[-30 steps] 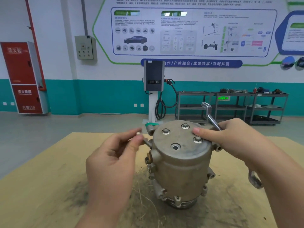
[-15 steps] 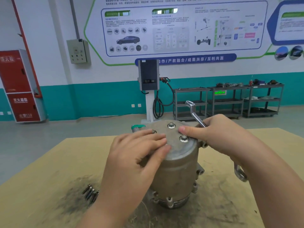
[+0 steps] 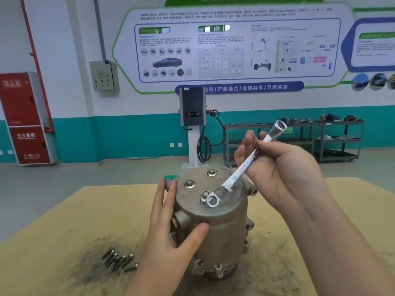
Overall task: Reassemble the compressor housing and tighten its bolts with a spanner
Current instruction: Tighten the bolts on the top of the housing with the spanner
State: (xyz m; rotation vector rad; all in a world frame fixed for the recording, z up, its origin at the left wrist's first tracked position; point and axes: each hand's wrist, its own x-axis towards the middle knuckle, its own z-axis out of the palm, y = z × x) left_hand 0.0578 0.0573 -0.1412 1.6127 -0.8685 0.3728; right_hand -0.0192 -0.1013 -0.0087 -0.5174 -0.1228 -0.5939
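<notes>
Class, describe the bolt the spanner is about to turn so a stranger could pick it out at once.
Find the grey compressor housing standing upright on the tan table. On its flat top sit several bolts; the one meant is the nearest bolt. Only it has the spanner ring end beside it.

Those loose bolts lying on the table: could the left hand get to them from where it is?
Probably yes: the loose bolts lie uncovered beside the left hand, though it grips the compressor housing and would have to let go.
</notes>
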